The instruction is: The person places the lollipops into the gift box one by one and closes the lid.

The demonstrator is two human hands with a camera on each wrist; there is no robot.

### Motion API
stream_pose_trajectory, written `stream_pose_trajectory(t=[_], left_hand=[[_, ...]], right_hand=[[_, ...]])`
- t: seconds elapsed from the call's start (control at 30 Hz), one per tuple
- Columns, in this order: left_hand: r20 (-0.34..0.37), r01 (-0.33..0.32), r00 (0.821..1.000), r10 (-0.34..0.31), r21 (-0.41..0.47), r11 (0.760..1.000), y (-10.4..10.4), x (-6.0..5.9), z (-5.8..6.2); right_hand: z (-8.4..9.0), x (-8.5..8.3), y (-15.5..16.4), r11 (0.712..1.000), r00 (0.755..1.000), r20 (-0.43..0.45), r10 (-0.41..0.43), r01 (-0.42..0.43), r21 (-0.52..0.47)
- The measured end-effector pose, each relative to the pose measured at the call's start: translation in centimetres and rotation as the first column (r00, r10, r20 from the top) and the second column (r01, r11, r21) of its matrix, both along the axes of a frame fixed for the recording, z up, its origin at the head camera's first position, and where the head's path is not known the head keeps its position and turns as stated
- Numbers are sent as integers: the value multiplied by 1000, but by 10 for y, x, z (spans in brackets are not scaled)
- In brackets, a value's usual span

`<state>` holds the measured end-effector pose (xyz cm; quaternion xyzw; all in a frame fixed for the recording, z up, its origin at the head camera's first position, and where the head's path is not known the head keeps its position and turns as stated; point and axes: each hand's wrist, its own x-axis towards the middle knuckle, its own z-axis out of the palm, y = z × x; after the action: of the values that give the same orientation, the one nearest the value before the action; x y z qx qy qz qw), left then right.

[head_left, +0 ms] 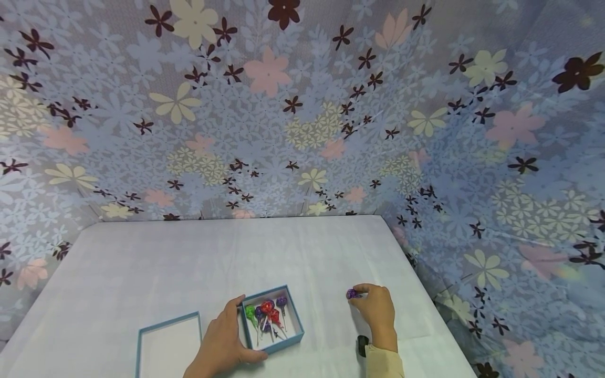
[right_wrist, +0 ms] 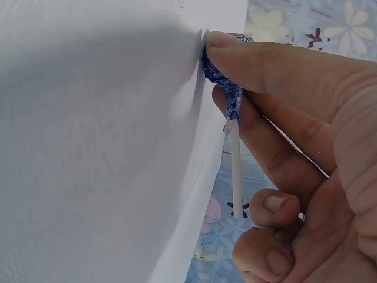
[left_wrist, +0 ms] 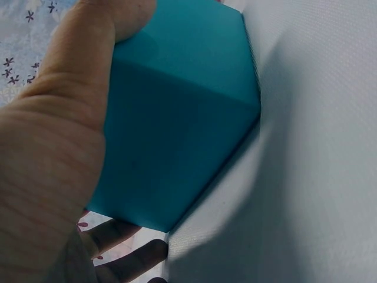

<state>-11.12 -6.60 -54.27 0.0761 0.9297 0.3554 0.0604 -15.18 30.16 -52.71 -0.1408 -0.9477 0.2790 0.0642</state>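
A blue box with a white inside stands on the table, holding several wrapped lollipops in red, green and purple. My left hand grips the box at its left side, thumb along the near wall and fingers at the far left corner; the left wrist view shows the box's teal outer walls close up. To the right of the box, my right hand pinches a purple lollipop by its wrapped head between thumb and fingers. Its white stick points back toward the palm, and the head is right at the white cloth.
A shallow blue-rimmed lid, white inside, lies left of the box, partly behind the left forearm. White cloth covers the table. Floral fabric hangs behind and on the right. The right wrist wears a dark band.
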Motion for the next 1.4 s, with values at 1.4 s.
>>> stream_pose_trajectory(t=[1.4], left_hand=[[-44, 22, 999, -22, 3, 1000, -1, 0, -1]], right_hand=[[12, 4, -53, 998, 988, -141, -68, 69, 3]])
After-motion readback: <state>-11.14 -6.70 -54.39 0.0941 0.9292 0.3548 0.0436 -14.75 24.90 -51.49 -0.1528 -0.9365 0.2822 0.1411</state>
